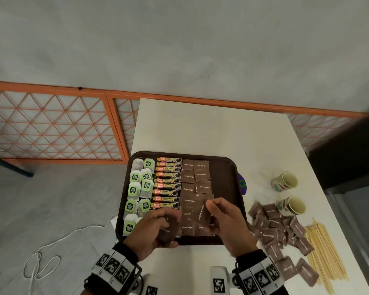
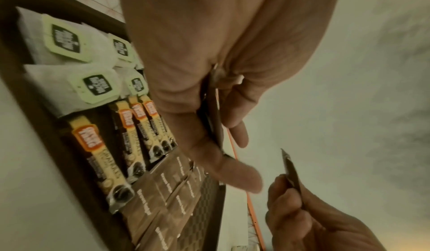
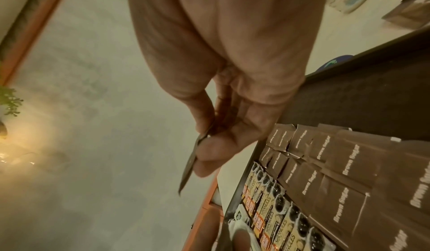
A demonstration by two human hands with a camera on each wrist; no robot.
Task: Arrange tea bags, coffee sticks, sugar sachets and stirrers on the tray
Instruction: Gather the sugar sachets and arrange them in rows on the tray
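A dark brown tray (image 1: 226, 173) on the white table holds tea bags (image 1: 140, 184) with green tags at its left, coffee sticks (image 1: 168, 182) in a column beside them, and brown sugar sachets (image 1: 195, 177) in two columns. My left hand (image 1: 156, 228) hovers over the tray's near edge and grips a few brown sugar sachets (image 2: 213, 118). My right hand (image 1: 224, 218) pinches one brown sugar sachet (image 1: 201, 211) between thumb and fingers above the sachet columns; in the right wrist view this sachet (image 3: 189, 164) shows edge-on.
Right of the tray lie a loose pile of sugar sachets (image 1: 279, 235), a bundle of wooden stirrers (image 1: 324, 252) and two paper cups (image 1: 284, 180) (image 1: 292, 206). A purple disc (image 1: 242, 184) peeks from under the tray's right rim. An orange lattice fence (image 1: 51, 124) stands beyond.
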